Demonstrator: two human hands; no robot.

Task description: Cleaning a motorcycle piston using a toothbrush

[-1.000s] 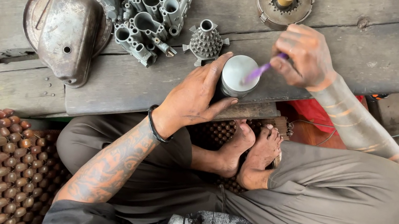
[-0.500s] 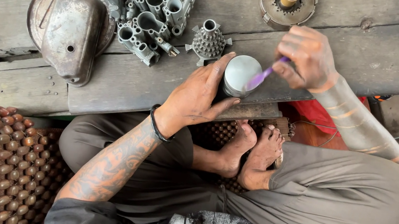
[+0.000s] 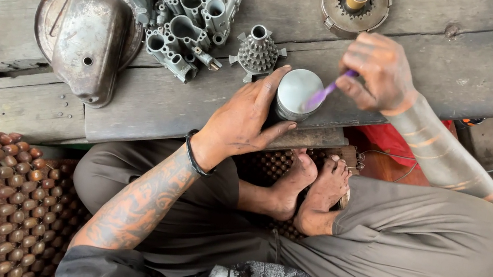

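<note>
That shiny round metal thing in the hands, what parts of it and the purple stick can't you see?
Head view only:
- Metal cylinder: its side and base are hidden by the left hand wrapped around it.
- Purple tool: its upper end is buried in the right hand; its tip is too small to tell brush from scraper.
- Cylinder's top: any marks or dirt are lost in glare.

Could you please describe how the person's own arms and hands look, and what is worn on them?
Both arms are bare, with no sleeves and no gloves. The left forearm carries a large dark tattoo along its length, and a thin black band sits around the left wrist. The right forearm shows faint pale stripes across it. The left hand and right hand look grimy, with dark smudges.
</note>
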